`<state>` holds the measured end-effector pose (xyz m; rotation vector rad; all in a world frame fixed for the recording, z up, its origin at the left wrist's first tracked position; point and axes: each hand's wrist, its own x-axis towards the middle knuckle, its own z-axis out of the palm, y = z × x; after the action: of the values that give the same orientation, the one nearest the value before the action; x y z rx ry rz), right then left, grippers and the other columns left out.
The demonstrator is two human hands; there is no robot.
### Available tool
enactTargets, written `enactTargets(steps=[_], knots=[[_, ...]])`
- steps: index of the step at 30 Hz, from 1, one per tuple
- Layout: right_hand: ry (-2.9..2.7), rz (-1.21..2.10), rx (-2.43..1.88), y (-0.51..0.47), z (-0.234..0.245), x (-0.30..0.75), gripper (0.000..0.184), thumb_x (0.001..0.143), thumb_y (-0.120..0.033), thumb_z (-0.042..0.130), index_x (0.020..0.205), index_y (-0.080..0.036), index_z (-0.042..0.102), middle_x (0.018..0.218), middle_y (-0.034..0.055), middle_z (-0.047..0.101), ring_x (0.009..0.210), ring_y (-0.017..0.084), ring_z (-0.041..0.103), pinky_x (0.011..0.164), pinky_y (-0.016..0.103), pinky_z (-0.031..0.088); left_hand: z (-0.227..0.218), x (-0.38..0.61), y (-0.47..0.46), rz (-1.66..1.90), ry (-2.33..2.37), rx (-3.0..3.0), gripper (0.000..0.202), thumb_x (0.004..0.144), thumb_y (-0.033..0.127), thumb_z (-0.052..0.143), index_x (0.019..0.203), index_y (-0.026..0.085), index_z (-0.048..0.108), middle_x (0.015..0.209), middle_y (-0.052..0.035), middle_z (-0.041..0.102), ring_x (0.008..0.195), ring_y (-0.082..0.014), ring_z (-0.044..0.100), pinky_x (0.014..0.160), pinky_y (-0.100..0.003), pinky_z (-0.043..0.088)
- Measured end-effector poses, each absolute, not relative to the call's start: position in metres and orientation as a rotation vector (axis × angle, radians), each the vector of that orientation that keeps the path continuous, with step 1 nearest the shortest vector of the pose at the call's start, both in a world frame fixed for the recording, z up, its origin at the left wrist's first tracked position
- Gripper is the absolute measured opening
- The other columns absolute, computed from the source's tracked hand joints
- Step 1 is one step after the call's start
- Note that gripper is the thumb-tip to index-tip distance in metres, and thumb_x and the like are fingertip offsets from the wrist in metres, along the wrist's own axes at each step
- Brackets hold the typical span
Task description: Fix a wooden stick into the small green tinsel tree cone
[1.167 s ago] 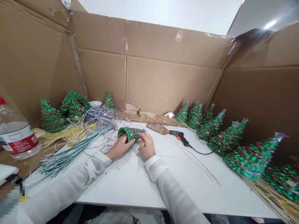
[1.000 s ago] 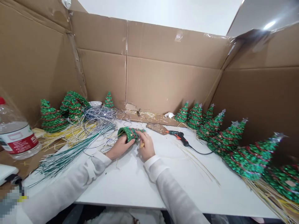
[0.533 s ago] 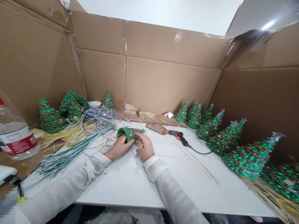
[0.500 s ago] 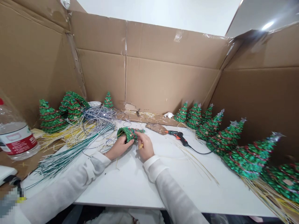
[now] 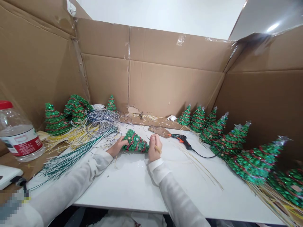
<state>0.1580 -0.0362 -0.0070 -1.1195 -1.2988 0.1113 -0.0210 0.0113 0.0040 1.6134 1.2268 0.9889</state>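
On the white table (image 5: 142, 189), the left hand (image 5: 117, 146) and the right hand (image 5: 153, 148) close on opposite ends of a small green tree (image 5: 135, 143) lying on its side, the left gripping its wide base and the right curled at its tip with a thin stick (image 5: 157, 149) between the fingers. A glue gun (image 5: 181, 139) lies just right of the tree, a row of finished trees (image 5: 227, 142) stands further right, and left of it sprawl wires (image 5: 78, 145) with a water bottle (image 5: 17, 134) beyond.
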Motion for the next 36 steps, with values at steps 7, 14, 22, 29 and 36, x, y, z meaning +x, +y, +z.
enactTargets(steps=[7, 14, 22, 29, 36], knots=[[-1.35, 0.149, -1.16, -0.037, -0.003, 0.153, 0.028, 0.088, -0.033, 0.03, 0.068, -0.021, 0.044, 0.063, -0.0014, 0.051, 0.067, 0.015, 0.047, 0.066, 0.027, 0.035, 0.012, -0.018, 0.005, 0.97, 1.219, 1.662, 0.016, 0.056, 0.034, 0.043, 0.061, 0.019, 0.044, 0.071, -0.0002, 0.048, 0.078, -0.0198, 0.046, 0.077, -0.033, 0.039], [-1.288, 0.234, -1.159, -0.037, -0.003, 0.155, 0.028, 0.089, -0.036, 0.028, 0.071, -0.021, 0.045, 0.062, -0.002, 0.049, 0.063, 0.014, 0.047, 0.061, 0.025, 0.035, 0.008, -0.017, 0.006, 0.962, 1.203, 1.627, 0.016, 0.056, 0.035, 0.042, 0.06, 0.019, 0.041, 0.068, 0.0, 0.043, 0.075, -0.0191, 0.043, 0.074, -0.033, 0.039], [-1.21, 0.243, -1.152, -0.032, -0.004, 0.156, 0.031, 0.088, -0.04, 0.029, 0.069, -0.021, 0.045, 0.059, -0.0026, 0.047, 0.059, 0.013, 0.045, 0.056, 0.024, 0.033, 0.013, -0.014, 0.001, 1.007, 1.233, 1.703, 0.016, 0.057, 0.034, 0.042, 0.059, 0.018, 0.045, 0.079, -0.0033, 0.053, 0.082, -0.0218, 0.048, 0.082, -0.034, 0.04], [-1.274, 0.22, -1.153, -0.032, -0.003, 0.156, 0.031, 0.089, -0.037, 0.03, 0.068, -0.021, 0.046, 0.063, -0.0018, 0.051, 0.062, 0.013, 0.047, 0.061, 0.024, 0.035, 0.021, -0.008, -0.004, 0.984, 1.204, 1.763, 0.017, 0.059, 0.034, 0.044, 0.064, 0.018, 0.048, 0.072, -0.0006, 0.054, 0.078, -0.021, 0.049, 0.076, -0.032, 0.043], [-1.367, 0.114, -1.167, -0.027, -0.005, 0.16, 0.035, 0.09, -0.038, 0.033, 0.062, -0.02, 0.043, 0.063, -0.0011, 0.048, 0.065, 0.014, 0.045, 0.064, 0.025, 0.035, 0.025, -0.003, -0.007, 0.972, 1.217, 1.81, 0.026, 0.062, 0.038, 0.045, 0.072, 0.017, 0.055, 0.076, -0.0016, 0.06, 0.08, -0.0214, 0.052, 0.075, -0.031, 0.045]])
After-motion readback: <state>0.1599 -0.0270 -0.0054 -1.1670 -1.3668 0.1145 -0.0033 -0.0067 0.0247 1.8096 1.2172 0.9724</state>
